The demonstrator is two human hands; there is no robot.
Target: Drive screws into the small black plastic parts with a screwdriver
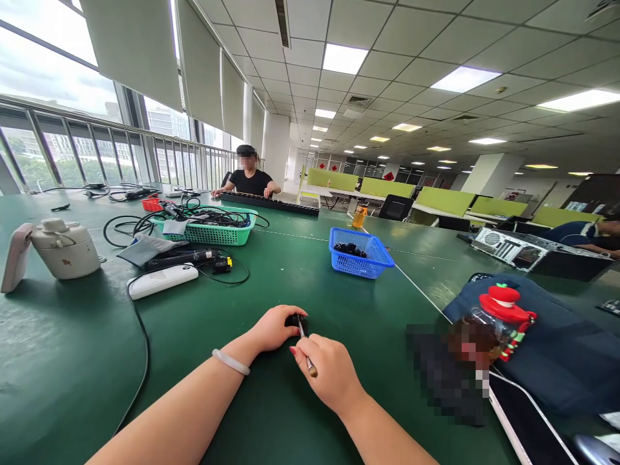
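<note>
On the green table (232, 413), my left hand (274, 328) is closed round a small black part (294, 320), which is mostly hidden by the fingers. My right hand (327, 368) pinches a thin tool (309, 361) with a dark shaft and a brownish end. The tool's far tip points up and touches or nearly touches the black part. Beyond both hands, a blue plastic basket (358, 263) holds several small black pieces (351, 250).
A green basket (217, 234) of cables, a white power strip (165, 281) and a beige bottle (65, 248) stand left. A phone (527, 420), dark cloth (557, 336) and red-lidded jar (504, 316) lie right. A person (249, 181) sits across, hands on a long black object (271, 203).
</note>
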